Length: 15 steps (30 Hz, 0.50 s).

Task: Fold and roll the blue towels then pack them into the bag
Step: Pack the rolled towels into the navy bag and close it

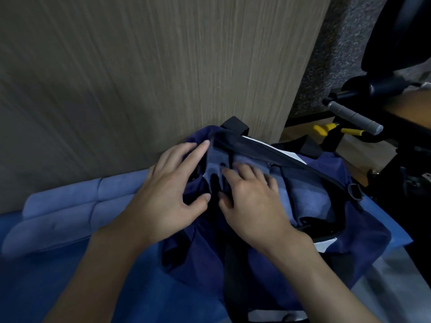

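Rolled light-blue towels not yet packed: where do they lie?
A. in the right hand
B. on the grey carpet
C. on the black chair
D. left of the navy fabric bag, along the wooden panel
D: the rolled light-blue towels lie left of the navy fabric bag, against the wooden panel.

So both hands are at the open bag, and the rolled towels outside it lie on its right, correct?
No. The head view shows the rolled towels on the left of the bag; the left hand and right hand are at its opening.
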Motion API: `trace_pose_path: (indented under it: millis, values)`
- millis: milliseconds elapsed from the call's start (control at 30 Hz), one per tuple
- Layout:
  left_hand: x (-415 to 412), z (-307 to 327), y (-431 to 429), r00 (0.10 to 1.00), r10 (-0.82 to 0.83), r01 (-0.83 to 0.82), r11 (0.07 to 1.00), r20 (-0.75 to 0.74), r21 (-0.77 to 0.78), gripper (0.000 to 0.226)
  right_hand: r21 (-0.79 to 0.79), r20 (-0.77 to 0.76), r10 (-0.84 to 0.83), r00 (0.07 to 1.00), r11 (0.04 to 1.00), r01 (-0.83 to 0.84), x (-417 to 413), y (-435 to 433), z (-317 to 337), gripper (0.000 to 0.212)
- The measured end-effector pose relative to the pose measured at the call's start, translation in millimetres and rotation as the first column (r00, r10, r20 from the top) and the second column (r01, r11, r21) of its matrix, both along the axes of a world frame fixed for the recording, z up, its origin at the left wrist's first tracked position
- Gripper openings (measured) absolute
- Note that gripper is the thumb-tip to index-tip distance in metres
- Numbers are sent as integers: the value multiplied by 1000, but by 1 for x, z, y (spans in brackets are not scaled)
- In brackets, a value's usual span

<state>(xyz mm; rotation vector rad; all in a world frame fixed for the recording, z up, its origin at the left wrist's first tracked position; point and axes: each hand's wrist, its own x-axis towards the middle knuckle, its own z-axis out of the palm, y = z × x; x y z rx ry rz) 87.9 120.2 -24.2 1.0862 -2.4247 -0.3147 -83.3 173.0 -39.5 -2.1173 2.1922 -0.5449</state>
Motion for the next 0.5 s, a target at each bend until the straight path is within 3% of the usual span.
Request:
trace_pose_path:
  millis: [100, 233, 400, 500]
  values:
    - [29, -4, 3, 999, 44, -44, 999, -28, -2, 78, -167, -59, -4, 998, 986, -6, 21, 5, 7, 35]
    - [81, -17, 3, 980, 197, -197, 980, -12, 4, 74, -313, -23, 94, 995, 945, -96, 61, 8, 13, 27]
    - [162, -42, 2, 909, 416, -412, 905, -24, 104, 73, -231, 76, 290, 954, 936, -266, 125, 2, 3, 20]
    - [205, -59, 6, 875, 483, -484, 873, 26, 63, 67, -117, 139, 375, 917, 925, -361, 161, -17, -5, 19]
